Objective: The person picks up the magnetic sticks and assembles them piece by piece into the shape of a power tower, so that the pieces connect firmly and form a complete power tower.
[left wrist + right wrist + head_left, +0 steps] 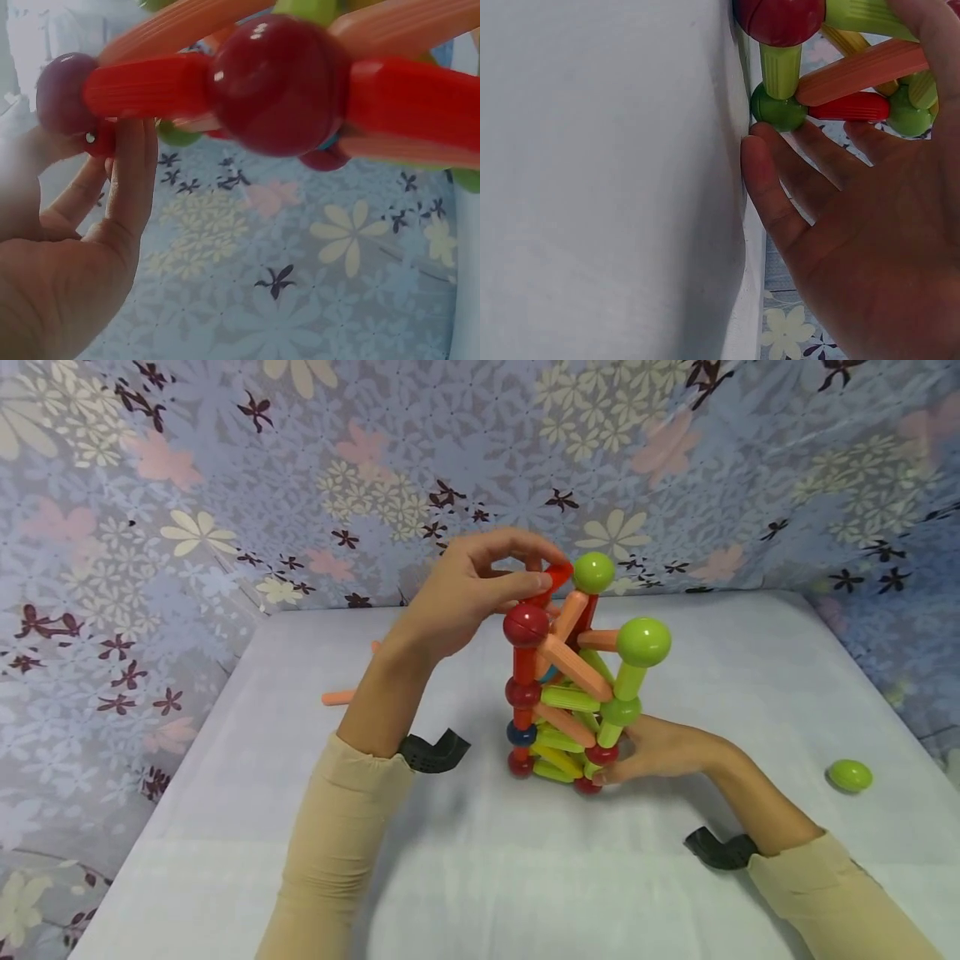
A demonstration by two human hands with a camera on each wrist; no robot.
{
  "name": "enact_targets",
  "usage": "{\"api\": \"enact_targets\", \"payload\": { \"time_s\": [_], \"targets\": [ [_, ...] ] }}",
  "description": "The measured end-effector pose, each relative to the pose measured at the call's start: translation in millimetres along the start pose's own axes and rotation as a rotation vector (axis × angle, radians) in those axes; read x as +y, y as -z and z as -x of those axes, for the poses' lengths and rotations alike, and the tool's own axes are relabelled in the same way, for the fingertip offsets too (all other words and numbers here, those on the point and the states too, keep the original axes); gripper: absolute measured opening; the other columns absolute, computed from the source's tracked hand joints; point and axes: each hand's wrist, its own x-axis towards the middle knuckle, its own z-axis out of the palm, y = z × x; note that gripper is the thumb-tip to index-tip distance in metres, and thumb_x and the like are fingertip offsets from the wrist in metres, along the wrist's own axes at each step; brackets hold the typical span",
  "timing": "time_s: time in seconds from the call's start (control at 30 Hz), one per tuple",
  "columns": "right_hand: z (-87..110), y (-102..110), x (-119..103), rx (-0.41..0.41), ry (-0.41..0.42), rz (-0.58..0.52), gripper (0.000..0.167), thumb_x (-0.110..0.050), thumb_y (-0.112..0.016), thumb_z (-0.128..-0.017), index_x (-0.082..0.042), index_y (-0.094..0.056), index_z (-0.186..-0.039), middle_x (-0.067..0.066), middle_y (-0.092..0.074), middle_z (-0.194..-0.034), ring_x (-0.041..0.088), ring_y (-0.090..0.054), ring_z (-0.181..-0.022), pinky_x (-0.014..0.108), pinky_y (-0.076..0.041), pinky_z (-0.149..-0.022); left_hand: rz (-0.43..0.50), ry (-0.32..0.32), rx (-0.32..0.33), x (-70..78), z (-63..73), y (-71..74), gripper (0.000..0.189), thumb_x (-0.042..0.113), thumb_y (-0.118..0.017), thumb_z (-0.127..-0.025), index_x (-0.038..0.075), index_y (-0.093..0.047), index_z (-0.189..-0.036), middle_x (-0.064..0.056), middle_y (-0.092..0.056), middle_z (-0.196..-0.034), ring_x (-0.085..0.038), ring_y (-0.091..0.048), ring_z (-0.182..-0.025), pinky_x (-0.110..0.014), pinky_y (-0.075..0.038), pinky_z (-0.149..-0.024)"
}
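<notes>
A toy tower (570, 697) of coloured building sticks and balls stands upright on the white table. At its top my left hand (480, 581) pinches a red stick (557, 578) between thumb and fingers, close by the dark red ball (526, 625) and the light green top ball (594, 572). My right hand (667, 747) holds the tower low on its right side, thumb in front and fingers behind. In the right wrist view its fingertips are right at a green ball (778, 107) near the tabletop. The left wrist view shows the red stick partly hidden by the fingers.
Loose orange sticks (339, 697) lie to the left, partly hidden behind the left forearm. A single light green ball (850, 775) lies at the right of the table (480, 877). Flowered cloth (465, 460) rises behind the table and at its sides.
</notes>
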Motion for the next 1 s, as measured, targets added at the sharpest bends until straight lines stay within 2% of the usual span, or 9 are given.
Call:
{"api": "enact_targets", "payload": {
  "time_s": [0.1, 0.17, 0.27, 0.43, 0.57, 0.67, 0.8, 0.9, 1.0],
  "targets": [
    [0.6, -1.0, 1.1, 0.004, 0.001, -0.003, 0.073, -0.026, -0.08, -0.076, -0.028, -0.039, -0.137, -0.002, -0.048, -0.127, 0.025, -0.038, -0.119, 0.059, -0.028, -0.101, 0.025, 0.023, -0.04, -1.2, -2.1, -4.7, 0.015, -0.001, -0.06, -0.091, -0.004, -0.065, -0.104, -0.022, -0.055, -0.1, -0.038, -0.064, -0.082, -0.05, -0.054, -0.075],
    [0.4, -1.3, 1.3, 0.004, 0.008, -0.006, 0.075, -0.025, -0.08, -0.076, -0.029, -0.038, -0.137, -0.002, -0.048, -0.128, 0.025, -0.038, -0.12, 0.059, -0.027, -0.101, 0.046, 0.047, -0.048, -1.3, -2.3, -6.3, 0.013, -0.002, -0.059, -0.091, -0.005, -0.065, -0.102, -0.023, -0.057, -0.104, -0.039, -0.065, -0.079, -0.05, -0.055, -0.074],
    [0.0, -1.2, 1.2, 0.004, 0.005, -0.011, 0.076, -0.024, -0.081, -0.075, -0.029, -0.037, -0.138, -0.003, -0.046, -0.13, 0.024, -0.037, -0.12, 0.059, -0.027, -0.102, 0.031, 0.037, -0.053, -2.3, -1.6, -6.6, 0.014, -0.001, -0.058, -0.092, -0.005, -0.065, -0.104, -0.022, -0.06, -0.108, -0.038, -0.065, -0.082, -0.05, -0.055, -0.073],
    [-0.8, -0.7, 0.8, 0.005, -0.004, -0.015, 0.078, -0.026, -0.082, -0.075, -0.032, -0.037, -0.138, -0.006, -0.044, -0.133, 0.022, -0.036, -0.122, 0.059, -0.026, -0.103, -0.025, -0.116, -0.095, -6.9, 5.4, -2.2, 0.021, 0.007, -0.056, -0.094, -0.006, -0.066, -0.108, -0.018, -0.06, -0.115, -0.034, -0.06, -0.101, -0.048, -0.054, -0.078],
    [-1.8, -0.1, 0.7, -0.001, 0.003, -0.013, 0.078, -0.028, -0.082, -0.075, -0.031, -0.037, -0.139, -0.006, -0.044, -0.134, 0.022, -0.036, -0.123, 0.059, -0.027, -0.103, -0.026, -0.23, -0.156, -12.3, 14.6, 1.1, 0.035, 0.017, -0.064, -0.092, -0.011, -0.063, -0.112, -0.016, -0.055, -0.126, -0.035, -0.056, -0.112, -0.048, -0.052, -0.082],
    [-2.4, 0.2, 1.0, -0.004, 0.004, -0.007, 0.076, -0.03, -0.081, -0.076, -0.031, -0.038, -0.138, -0.006, -0.045, -0.133, 0.022, -0.037, -0.123, 0.058, -0.028, -0.103, 0.016, -0.271, -0.219, -15.0, 18.4, 1.1, 0.047, 0.02, -0.07, -0.089, -0.016, -0.058, -0.117, -0.019, -0.053, -0.131, -0.04, -0.054, -0.114, -0.051, -0.05, -0.085],
    [-2.7, -0.4, 1.3, -0.009, 0.01, -0.009, 0.075, -0.03, -0.081, -0.077, -0.032, -0.038, -0.139, -0.006, -0.045, -0.133, 0.021, -0.038, -0.122, 0.057, -0.029, -0.102, 0.042, -0.318, -0.262, -16.2, 20.0, 0.0, 0.05, 0.015, -0.073, -0.086, -0.018, -0.053, -0.119, -0.023, -0.052, -0.133, -0.043, -0.048, -0.121, -0.053, -0.046, -0.09],
    [-2.4, -0.8, 1.6, -0.008, 0.019, -0.012, 0.075, -0.029, -0.081, -0.077, -0.031, -0.037, -0.139, -0.005, -0.046, -0.132, 0.022, -0.038, -0.122, 0.059, -0.028, -0.102, 0.032, -0.346, -0.25, -17.4, 20.4, -1.1, 0.052, 0.012, -0.074, -0.085, -0.018, -0.051, -0.12, -0.025, -0.05, -0.134, -0.045, -0.049, -0.119, -0.054, -0.047, -0.089],
    [-1.7, -1.2, 1.8, 0.008, 0.016, -0.009, 0.076, -0.029, -0.082, -0.076, -0.029, -0.038, -0.138, -0.004, -0.047, -0.13, 0.023, -0.039, -0.121, 0.06, -0.028, -0.102, -0.009, -0.365, -0.179, -21.4, 23.0, -2.3, 0.055, 0.015, -0.075, -0.084, -0.017, -0.051, -0.121, -0.025, -0.049, -0.134, -0.043, -0.053, -0.112, -0.054, -0.047, -0.089]
  ]
}}
